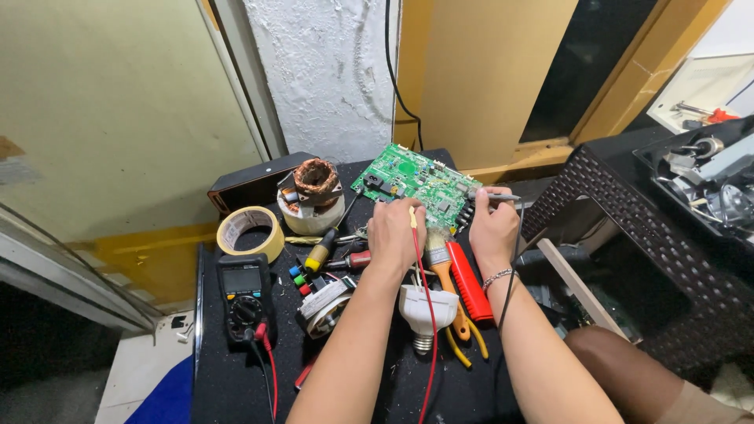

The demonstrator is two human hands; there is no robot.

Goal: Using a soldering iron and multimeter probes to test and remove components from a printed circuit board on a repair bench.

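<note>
A green circuit board (415, 182) lies at the far side of the small black table (236, 385). My left hand (395, 234) is closed on a probe with a red lead (429, 330), its tip near the board's front edge. My right hand (493, 224) grips a dark probe (503, 198) with a black lead at the board's right corner. Both leads trail back along my forearms. A black multimeter (244, 297) with red and black plugs rests at the front left.
Around the hands lie a tape roll (249, 231), a copper-wound coil (314, 192), screwdrivers (323, 250), a paintbrush (442, 271), a red-handled tool (469, 281) and a white bulb (426, 312). A dark woven stand (628, 228) and a tray of parts (707, 177) sit to the right.
</note>
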